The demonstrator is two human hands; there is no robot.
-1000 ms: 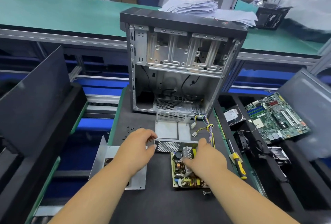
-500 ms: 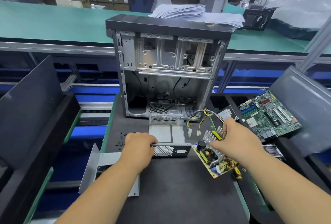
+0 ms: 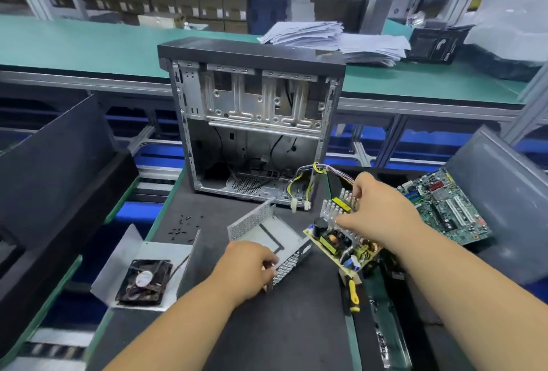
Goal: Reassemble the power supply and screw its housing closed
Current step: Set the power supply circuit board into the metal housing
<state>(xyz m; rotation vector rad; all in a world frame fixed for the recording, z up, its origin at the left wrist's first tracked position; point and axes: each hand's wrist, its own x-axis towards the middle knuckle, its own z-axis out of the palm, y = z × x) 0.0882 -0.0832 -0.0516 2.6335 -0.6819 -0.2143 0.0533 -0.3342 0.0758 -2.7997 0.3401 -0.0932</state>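
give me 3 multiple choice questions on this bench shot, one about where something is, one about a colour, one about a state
1. Where does the fan lie?
A. on the metal cover left of the left hand
B. inside the computer case
C. on the motherboard

2. What colour is the screwdriver handle?
A. red and white
B. yellow and black
C. all blue

3. What is the right hand doing?
A. resting flat on the mat
B. turning the screwdriver
C. holding the circuit board above the mat

Answers:
1 A, the fan sits on the metal cover, left of the left hand.
2 B, yellow with black grip sections.
3 C, its fingers pinch the circuit board by the heatsinks, tilted beside the housing.
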